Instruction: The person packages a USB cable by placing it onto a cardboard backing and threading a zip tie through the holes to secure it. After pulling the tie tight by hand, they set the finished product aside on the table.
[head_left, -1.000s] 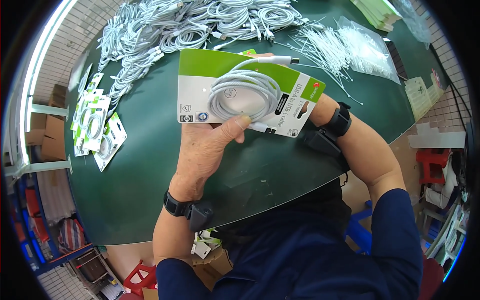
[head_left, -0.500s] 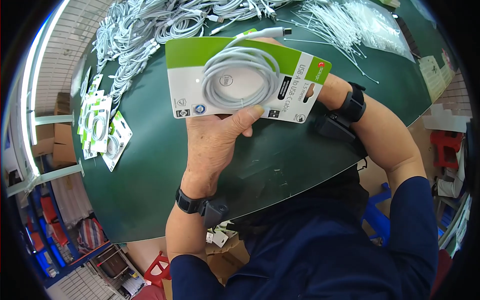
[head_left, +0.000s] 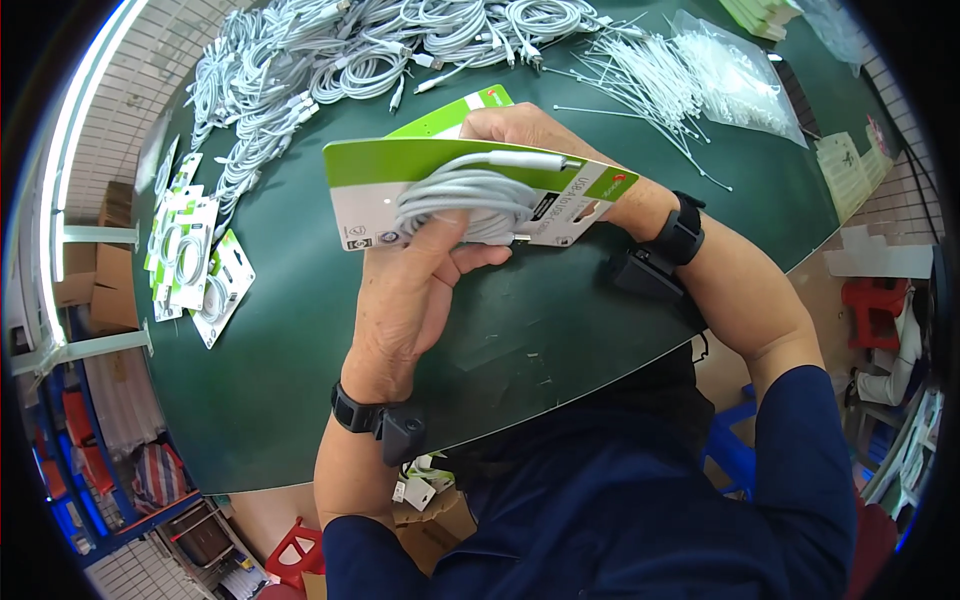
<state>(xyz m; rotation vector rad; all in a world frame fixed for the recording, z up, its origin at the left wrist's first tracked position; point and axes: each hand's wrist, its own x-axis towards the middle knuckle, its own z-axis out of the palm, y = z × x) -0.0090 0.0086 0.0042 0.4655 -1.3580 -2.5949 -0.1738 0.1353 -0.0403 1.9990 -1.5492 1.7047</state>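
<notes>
A green-and-white retail card (head_left: 350, 190) is held up over the table, its face tilted more edge-on to me. A coiled grey-white USB cable (head_left: 470, 200) lies against it, with one white plug pointing right along the card's upper part. My left hand (head_left: 410, 255) is closed on the card's lower edge, thumb pressed over the coil. My right hand (head_left: 515, 125) is behind the card's top edge; its knuckles show and its fingertips are hidden. Another green card (head_left: 450, 115) shows behind, beside the right hand.
A large heap of grey-white cables (head_left: 330, 50) covers the table's far left. Loose white zip ties (head_left: 650, 85) and a clear bag of them (head_left: 735, 85) lie at far right. Several carded cables (head_left: 190, 250) are stacked at left. More green cards (head_left: 760, 15) sit at the back right.
The card has tipped and come slightly down. My left thumb has moved from the card's lower edge onto the coil. My right hand's knuckles have come into sight above the card.
</notes>
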